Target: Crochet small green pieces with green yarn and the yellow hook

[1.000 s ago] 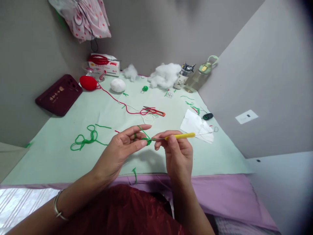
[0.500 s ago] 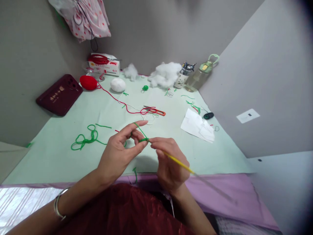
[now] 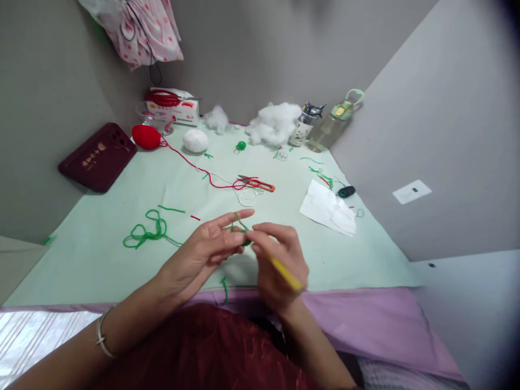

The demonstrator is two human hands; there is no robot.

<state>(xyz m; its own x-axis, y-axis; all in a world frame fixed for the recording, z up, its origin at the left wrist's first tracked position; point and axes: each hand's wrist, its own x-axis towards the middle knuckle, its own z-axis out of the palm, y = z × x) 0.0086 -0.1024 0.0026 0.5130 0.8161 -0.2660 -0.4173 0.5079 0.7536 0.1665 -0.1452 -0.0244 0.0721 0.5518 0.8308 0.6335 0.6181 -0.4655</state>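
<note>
Between thumb and fingers, my left hand (image 3: 209, 244) pinches a small green crochet piece (image 3: 246, 241), mostly covered by fingertips. Green yarn (image 3: 240, 221) loops over its raised index finger. My right hand (image 3: 282, 260) grips a yellow-handled crochet hook (image 3: 286, 272), whose tip is hidden at the green piece. Both hands meet above the front of the table. A loose heap of green yarn (image 3: 148, 233) lies to the left, its strand running under my left hand. One short green yarn piece (image 3: 225, 290) lies at the table's front edge.
Beyond my hands lie orange-handled scissors (image 3: 260, 185), a red yarn ball (image 3: 146, 137) and a white yarn ball (image 3: 195, 141). White stuffing (image 3: 274, 123), a pen cup (image 3: 302, 130) and a bottle (image 3: 331, 127) stand behind. White paper (image 3: 327, 208) lies right, a phone (image 3: 99, 157) left.
My left hand has rolled over, its index finger lower and further right. The hook's handle has swung down and looks shorter. The green yarn heap has shifted slightly right.
</note>
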